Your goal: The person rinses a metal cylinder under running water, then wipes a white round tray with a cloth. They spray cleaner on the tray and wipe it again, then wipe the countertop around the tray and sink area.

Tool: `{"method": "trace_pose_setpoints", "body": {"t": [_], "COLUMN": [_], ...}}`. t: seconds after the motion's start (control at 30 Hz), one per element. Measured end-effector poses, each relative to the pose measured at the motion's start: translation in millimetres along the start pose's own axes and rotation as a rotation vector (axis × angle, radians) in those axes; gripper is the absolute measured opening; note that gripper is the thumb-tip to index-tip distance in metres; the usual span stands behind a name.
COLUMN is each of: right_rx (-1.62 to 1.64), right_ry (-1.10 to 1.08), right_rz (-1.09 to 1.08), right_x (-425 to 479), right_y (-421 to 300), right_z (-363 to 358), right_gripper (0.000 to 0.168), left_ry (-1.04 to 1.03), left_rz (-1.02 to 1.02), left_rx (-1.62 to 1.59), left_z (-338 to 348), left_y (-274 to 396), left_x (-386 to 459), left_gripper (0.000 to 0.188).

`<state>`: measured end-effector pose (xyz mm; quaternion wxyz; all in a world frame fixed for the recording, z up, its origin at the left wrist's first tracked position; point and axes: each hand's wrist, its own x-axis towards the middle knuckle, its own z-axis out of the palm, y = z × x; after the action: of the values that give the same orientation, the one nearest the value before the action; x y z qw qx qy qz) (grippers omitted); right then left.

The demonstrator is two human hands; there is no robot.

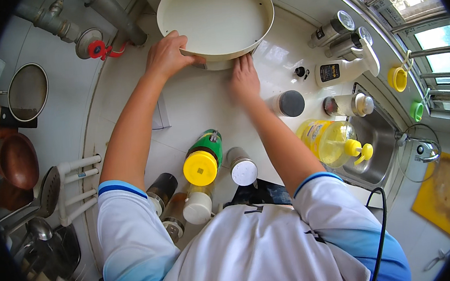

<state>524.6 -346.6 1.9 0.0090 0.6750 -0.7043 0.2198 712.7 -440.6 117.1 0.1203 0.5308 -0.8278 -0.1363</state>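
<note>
A round cream-coloured tray (218,16) with a raised rim and several small holes stands at the top of the view, at the back of the white counter. My left hand (171,55) grips its near left rim, thumb along the outside. Fingertips of my right hand (245,74) reach just beneath the near rim; what they touch there is hidden, and the hand is slightly blurred. Below the tray's edge a pale base part (220,65) shows. Closest to my right wrist stands a jar with a dark lid (292,103).
Between my arms stand a green bottle with a yellow cap (200,168) and a white-topped shaker (244,173). Rightward are a spray bottle (347,69), a yellow pump bottle (331,141) and a steel sink (378,147). Utensils and a strainer (28,92) hang left, near a red valve handle (97,49).
</note>
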Motion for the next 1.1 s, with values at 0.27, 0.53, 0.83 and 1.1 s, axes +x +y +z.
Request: {"method": "trace_pose_setpoints", "body": {"t": [0.27, 0.53, 0.83, 1.1], "right_rx": [0.151, 0.212, 0.185, 0.172], "right_ry": [-0.118, -0.104, -0.156, -0.193], "right_rz": [-0.097, -0.129, -0.134, -0.143], "right_x": [-91, -101, -103, -106], "right_y": [16, 9, 14, 18], "right_z": [-25, -38, -39, -38], "right_gripper": [0.05, 0.055, 0.055, 0.058], "left_ry": [0.143, -0.603, -0.598, -0.376], "left_rz": [0.139, -0.36, -1.004, -0.623], "left_rx": [-0.426, 0.353, -0.462, -0.592], "left_z": [-28, -83, -9, -23], "left_y": [-34, -103, -108, -96], "left_x": [-19, -118, -167, -156], "left_gripper": [0.035, 0.021, 0.022, 0.015]}}
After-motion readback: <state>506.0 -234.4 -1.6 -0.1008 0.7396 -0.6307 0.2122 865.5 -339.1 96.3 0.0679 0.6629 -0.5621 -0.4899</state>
